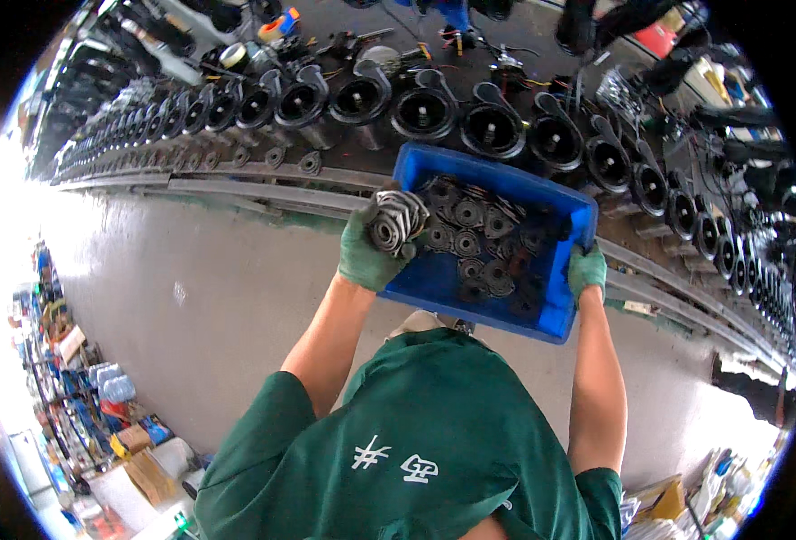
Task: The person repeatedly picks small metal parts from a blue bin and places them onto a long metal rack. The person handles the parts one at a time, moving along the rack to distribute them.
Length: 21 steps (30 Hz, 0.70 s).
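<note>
A stack of dark metal flange plates [396, 222], each with a round hole in its middle, sits in my left hand [368, 255]. That hand wears a green glove and is closed round the stack, over the left side of a blue plastic bin [492, 160]. My right hand [587, 270], gloved in green too, grips the bin's right rim. Several more loose flange plates [470, 243] lie in the bin, some overlapping. The fingers of my right hand are partly hidden behind the rim.
Beyond the bin, a long row of black round housings [423, 112] stands on the workbench. Several single flange plates [310, 163] lie along its near edge, beside metal rails [272, 193]. Wires and small parts clutter the bench behind. Boxes [150, 477] and bottles [114, 382] stand at the lower left.
</note>
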Motion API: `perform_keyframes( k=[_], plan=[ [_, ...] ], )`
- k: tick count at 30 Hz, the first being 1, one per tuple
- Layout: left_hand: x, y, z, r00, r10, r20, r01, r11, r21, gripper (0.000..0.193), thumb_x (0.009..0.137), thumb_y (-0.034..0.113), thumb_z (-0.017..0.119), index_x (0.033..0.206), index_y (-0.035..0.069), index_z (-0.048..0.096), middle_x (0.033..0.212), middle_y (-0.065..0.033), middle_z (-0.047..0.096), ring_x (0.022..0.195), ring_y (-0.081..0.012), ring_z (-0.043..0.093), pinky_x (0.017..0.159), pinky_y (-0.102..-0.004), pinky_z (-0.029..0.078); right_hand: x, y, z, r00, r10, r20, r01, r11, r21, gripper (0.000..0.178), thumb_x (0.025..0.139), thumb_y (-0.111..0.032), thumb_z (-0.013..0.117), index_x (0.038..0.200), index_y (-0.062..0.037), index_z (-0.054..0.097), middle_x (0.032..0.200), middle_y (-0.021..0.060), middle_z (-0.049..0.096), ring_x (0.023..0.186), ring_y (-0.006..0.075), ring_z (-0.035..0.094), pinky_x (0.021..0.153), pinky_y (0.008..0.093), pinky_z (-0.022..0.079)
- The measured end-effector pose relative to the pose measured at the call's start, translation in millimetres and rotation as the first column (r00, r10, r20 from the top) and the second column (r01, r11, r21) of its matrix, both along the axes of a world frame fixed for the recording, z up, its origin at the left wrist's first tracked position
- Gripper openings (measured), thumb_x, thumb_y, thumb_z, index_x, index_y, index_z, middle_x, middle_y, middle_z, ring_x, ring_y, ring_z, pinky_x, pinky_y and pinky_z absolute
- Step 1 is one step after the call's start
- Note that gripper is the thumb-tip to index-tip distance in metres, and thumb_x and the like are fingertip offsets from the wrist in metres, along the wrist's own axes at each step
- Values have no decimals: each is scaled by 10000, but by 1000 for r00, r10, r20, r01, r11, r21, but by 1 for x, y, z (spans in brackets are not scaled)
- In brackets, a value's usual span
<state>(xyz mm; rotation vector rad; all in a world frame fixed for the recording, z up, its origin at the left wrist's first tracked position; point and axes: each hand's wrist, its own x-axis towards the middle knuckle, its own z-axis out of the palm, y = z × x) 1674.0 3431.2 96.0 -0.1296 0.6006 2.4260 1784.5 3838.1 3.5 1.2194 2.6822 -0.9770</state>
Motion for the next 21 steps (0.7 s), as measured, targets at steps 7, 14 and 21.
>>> perform_keyframes(
  k=[7, 14, 21],
  plan=[
    [-28, -74, -53, 867, 370, 334, -292, 920, -260, 277, 973, 279, 588, 1186, 108, 635, 1135, -80, 691, 1063, -251, 663, 809, -367, 586, -1, -9, 11, 997, -59, -50, 55, 996, -74, 455, 914, -399, 572, 1221, -67, 622, 842, 177, 708, 687, 300, 687, 641, 434, 519],
    [-137, -85, -122, 911, 327, 251, -226, 906, -359, 208, 984, 207, 567, 1105, 54, 641, 1042, -115, 705, 878, -252, 704, 772, -436, 609, 0, -18, 21, 991, 33, -132, -22, 996, 81, 406, 925, -363, 568, 1184, -58, 633, 858, 175, 703, 723, 297, 687, 662, 429, 516],
    [-215, -76, -171, 986, 88, 142, -8, 873, -487, 185, 962, 173, 581, 1093, 82, 674, 1033, -43, 711, 869, -183, 683, 725, -349, 566, 2, -21, 24, 989, 33, -146, -23, 997, 73, 347, 942, -314, 573, 1164, -55, 637, 783, 160, 680, 644, 255, 655, 611, 405, 502]
  ],
)
